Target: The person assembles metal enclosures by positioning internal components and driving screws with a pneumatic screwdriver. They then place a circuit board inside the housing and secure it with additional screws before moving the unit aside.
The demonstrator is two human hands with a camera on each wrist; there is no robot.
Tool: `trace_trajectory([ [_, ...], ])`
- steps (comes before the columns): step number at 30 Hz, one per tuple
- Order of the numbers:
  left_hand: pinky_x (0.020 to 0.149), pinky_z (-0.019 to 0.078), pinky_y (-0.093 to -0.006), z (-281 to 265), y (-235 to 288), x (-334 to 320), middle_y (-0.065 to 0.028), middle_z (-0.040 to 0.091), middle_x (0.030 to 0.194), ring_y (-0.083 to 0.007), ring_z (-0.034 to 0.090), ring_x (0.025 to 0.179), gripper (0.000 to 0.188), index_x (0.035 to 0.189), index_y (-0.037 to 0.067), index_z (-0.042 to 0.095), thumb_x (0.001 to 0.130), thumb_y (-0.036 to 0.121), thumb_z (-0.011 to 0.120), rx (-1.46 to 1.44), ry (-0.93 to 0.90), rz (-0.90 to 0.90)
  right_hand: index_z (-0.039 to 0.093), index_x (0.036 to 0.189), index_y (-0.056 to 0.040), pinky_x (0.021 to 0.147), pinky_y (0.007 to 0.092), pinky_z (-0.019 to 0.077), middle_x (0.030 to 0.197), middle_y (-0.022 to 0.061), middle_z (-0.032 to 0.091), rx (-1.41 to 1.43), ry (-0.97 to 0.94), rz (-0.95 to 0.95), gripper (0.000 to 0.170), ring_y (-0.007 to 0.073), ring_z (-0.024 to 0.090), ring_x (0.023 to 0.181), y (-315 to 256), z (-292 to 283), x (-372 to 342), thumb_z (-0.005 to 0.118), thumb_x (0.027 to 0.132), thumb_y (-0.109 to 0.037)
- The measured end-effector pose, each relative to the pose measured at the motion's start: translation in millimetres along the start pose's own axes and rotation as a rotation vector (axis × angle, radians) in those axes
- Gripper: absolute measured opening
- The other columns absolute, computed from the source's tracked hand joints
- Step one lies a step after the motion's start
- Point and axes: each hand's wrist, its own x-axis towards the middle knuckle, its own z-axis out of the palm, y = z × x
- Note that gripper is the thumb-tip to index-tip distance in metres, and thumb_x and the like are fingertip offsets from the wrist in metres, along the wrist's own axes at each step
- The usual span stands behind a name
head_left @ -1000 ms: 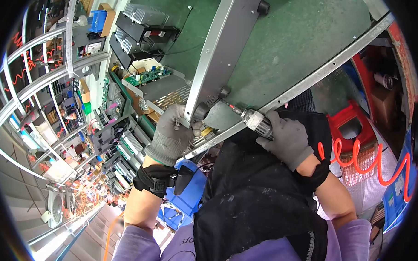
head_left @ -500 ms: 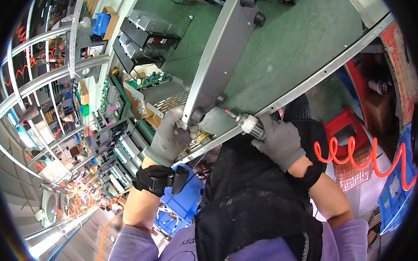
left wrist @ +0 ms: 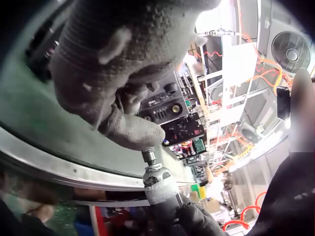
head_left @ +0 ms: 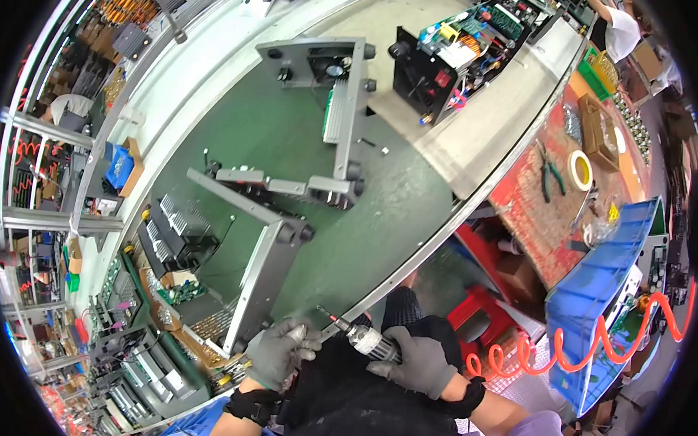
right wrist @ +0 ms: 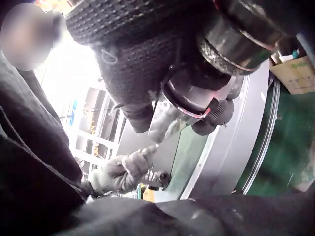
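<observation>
We're mid-job by the look of it, likely fastening the chassis parts. Our right hand (head_left: pixel 417 360) has its fingers wrapped round the power driver (head_left: pixel 369 343), bit (head_left: pixel 324 311) pointing at the green bench (head_left: pixel 362 268) and touching no screw. Our left hand (head_left: pixel 284 349) is just beside the tip, fingers bent in toward the thumb; we can't tell if a small fastener is pinched there. The nearest grey panel (head_left: pixel 257 284) stands on the bench just past the left hand, clear of the bit. Done, as far as we see: black feet (head_left: pixel 307 233) are on its far end. We can't confirm any screw is seated. Left, in our judgement: more driving here, then closing up; the second grey frame (head_left: pixel 353 110) stands open with its heatsink (head_left: pixel 334 114) exposed, so nothing reads as finished.
</observation>
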Motion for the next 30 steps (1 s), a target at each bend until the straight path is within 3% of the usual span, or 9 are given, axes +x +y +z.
trace_trajectory([
  [4, 0.061, 0.0458, -0.0249, 42, 9, 34, -0.0065, 0.060, 0.085, -0.0143, 0.057, 0.070, 0.035, 0.104, 0.000, 0.059, 0.092, 0.032, 0.064, -0.199, -0.166, 0.154, 0.050, 0.110, -0.0104, 0.060, 0.0424, 0.0507, 0.069, 0.0131, 0.064, -0.001, 0.009, -0.021, 0.059, 0.0344, 0.066, 0.066, 6, -40, 0, 0.075, 0.075, -0.051],
  [8, 0.058, 0.0418, -0.0247, 83, 20, 48, -0.0050, 0.060, 0.081, -0.0132, 0.054, 0.067, 0.037, 0.103, 0.001, 0.059, 0.092, 0.036, 0.063, -0.249, -0.168, 0.207, 0.049, 0.111, -0.0106, 0.058, 0.0417, 0.0502, 0.068, 0.0128, 0.063, 0.005, 0.036, -0.072, 0.059, 0.0335, 0.065, 0.065, 16, -72, 6, 0.075, 0.076, -0.050],
  [13, 0.055, 0.0380, -0.0250, 126, 39, 52, -0.0047, 0.057, 0.069, -0.0125, 0.049, 0.058, 0.042, 0.100, -0.002, 0.059, 0.094, 0.040, 0.060, -0.078, -0.036, 0.199, 0.049, 0.112, -0.0107, 0.058, 0.0421, 0.0499, 0.069, 0.0129, 0.063, -0.008, 0.020, -0.110, 0.058, 0.0336, 0.065, 0.065, 29, -108, 14, 0.075, 0.076, -0.049],
  [23, 0.051, 0.0371, -0.0226, 164, 54, 52, -0.0028, 0.058, 0.070, -0.0086, 0.049, 0.057, 0.035, 0.102, -0.005, 0.062, 0.098, 0.030, 0.056, 0.005, 0.004, 0.207, 0.048, 0.115, -0.0105, 0.059, 0.0425, 0.0498, 0.072, 0.0133, 0.064, 0.033, -0.074, -0.162, 0.058, 0.0338, 0.065, 0.067, 50, -150, 24, 0.073, 0.078, -0.048],
  [25, 0.052, 0.0361, -0.0221, 170, 58, 50, -0.0015, 0.057, 0.071, -0.0075, 0.048, 0.058, 0.037, 0.105, -0.005, 0.063, 0.099, 0.031, 0.054, 0.273, 0.107, 0.298, 0.048, 0.116, -0.0105, 0.059, 0.0426, 0.0499, 0.072, 0.0136, 0.064, 0.027, -0.095, -0.164, 0.059, 0.0340, 0.065, 0.068, 51, -154, 27, 0.073, 0.079, -0.049],
  [27, 0.053, 0.0363, -0.0218, 172, 60, 46, -0.0005, 0.057, 0.071, -0.0069, 0.047, 0.059, 0.037, 0.107, -0.004, 0.064, 0.098, 0.031, 0.056, 0.268, 0.088, 0.306, 0.047, 0.117, -0.0101, 0.060, 0.0427, 0.0503, 0.075, 0.0147, 0.065, -0.020, -0.113, -0.173, 0.060, 0.0349, 0.066, 0.070, 54, -155, 30, 0.071, 0.079, -0.051],
  [29, 0.054, 0.0365, -0.0215, 168, 61, 43, 0.0004, 0.056, 0.072, -0.0063, 0.046, 0.060, 0.037, 0.109, -0.004, 0.065, 0.098, 0.030, 0.057, 0.278, 0.095, 0.304, 0.048, 0.117, -0.0108, 0.063, 0.0437, 0.0519, 0.078, 0.0170, 0.066, 0.103, -0.123, -0.173, 0.060, 0.0370, 0.066, 0.074, 58, -154, 32, 0.072, 0.079, -0.050],
  [30, 0.054, 0.0366, -0.0221, 167, 58, 48, 0.0011, 0.057, 0.074, -0.0063, 0.046, 0.061, 0.036, 0.110, -0.004, 0.065, 0.097, 0.030, 0.058, 0.149, 0.038, 0.246, 0.048, 0.117, -0.0111, 0.063, 0.0440, 0.0521, 0.079, 0.0172, 0.066, 0.128, -0.134, -0.158, 0.060, 0.0374, 0.067, 0.075, 60, -152, 35, 0.073, 0.078, -0.049],
])
